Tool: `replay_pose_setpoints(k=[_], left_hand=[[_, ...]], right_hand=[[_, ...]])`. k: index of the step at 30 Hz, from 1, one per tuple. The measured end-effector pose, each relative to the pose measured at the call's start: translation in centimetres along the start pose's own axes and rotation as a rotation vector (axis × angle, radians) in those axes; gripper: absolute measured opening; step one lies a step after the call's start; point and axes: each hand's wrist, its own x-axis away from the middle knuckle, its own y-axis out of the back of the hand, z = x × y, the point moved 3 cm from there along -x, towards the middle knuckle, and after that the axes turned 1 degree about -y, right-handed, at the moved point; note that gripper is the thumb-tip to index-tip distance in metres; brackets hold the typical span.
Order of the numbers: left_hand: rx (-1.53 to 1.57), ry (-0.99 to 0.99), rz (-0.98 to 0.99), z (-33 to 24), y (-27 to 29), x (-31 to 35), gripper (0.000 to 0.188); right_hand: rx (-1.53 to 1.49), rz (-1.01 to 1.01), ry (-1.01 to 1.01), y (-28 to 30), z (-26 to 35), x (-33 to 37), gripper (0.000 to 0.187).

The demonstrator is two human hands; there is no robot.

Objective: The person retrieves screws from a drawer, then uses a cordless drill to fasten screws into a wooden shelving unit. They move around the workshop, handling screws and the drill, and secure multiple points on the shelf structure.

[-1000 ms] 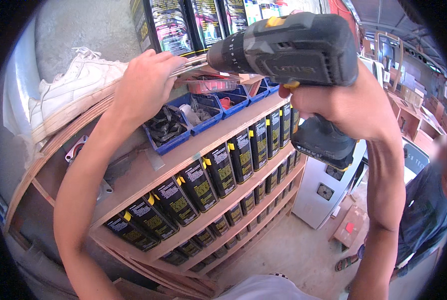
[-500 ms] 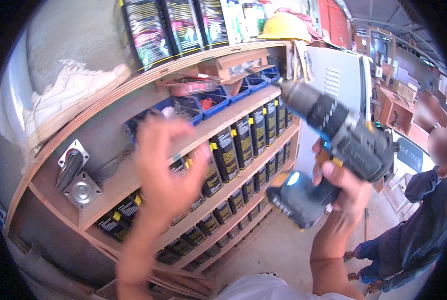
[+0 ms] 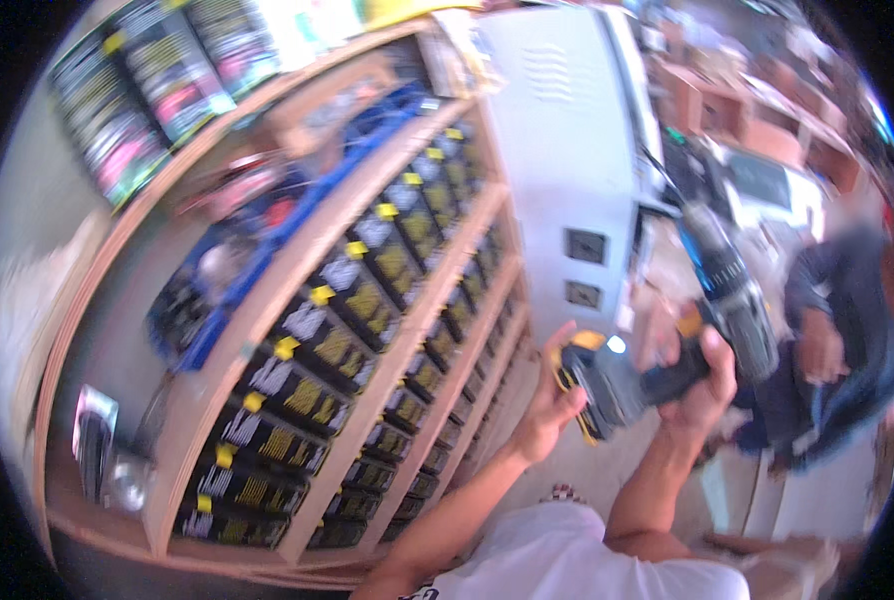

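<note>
A dark cordless drill (image 3: 735, 292) with a long bit points up and away in front of me, tilted to the left at its tip. My right hand (image 3: 704, 388) is closed round its grip. At the drill's base sits a black and yellow battery pack (image 3: 609, 388), and my left hand (image 3: 544, 408) holds the end of it, thumb on the near face and fingers partly hidden behind. A small light glows on the drill's foot.
Left of me stands a wooden shelf unit (image 3: 342, 262) full of black boxes with yellow tabs. Blue bins (image 3: 195, 335) and casters (image 3: 127, 480) lie on its upper shelf. Beyond it is a pale metal cabinet (image 3: 557, 150). A person (image 3: 847, 310) in dark clothes is close on the right.
My left hand has come away from the shelf and taken hold of the battery pack. The drill has swung right and tipped more upright as my view turned right.
</note>
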Motion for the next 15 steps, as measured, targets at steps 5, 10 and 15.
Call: replay_pose_setpoints(k=[5,10,15], left_hand=[[-0.225,0.223,0.141,6.4,-1.7,0.4,0.078],[-0.666,0.473,0.194,11.4,7.4,10.8,0.038],[-0.547,0.73,-0.339,12.6,18.1,24.7,0.032]], right_hand=[[0.211,-0.294,0.292,5.5,3.4,0.0,0.036],[0.367,-0.58,0.377,13.0,6.5,-2.2,0.026],[0.451,-0.664,0.392,21.4,7.4,-3.0,0.018]])
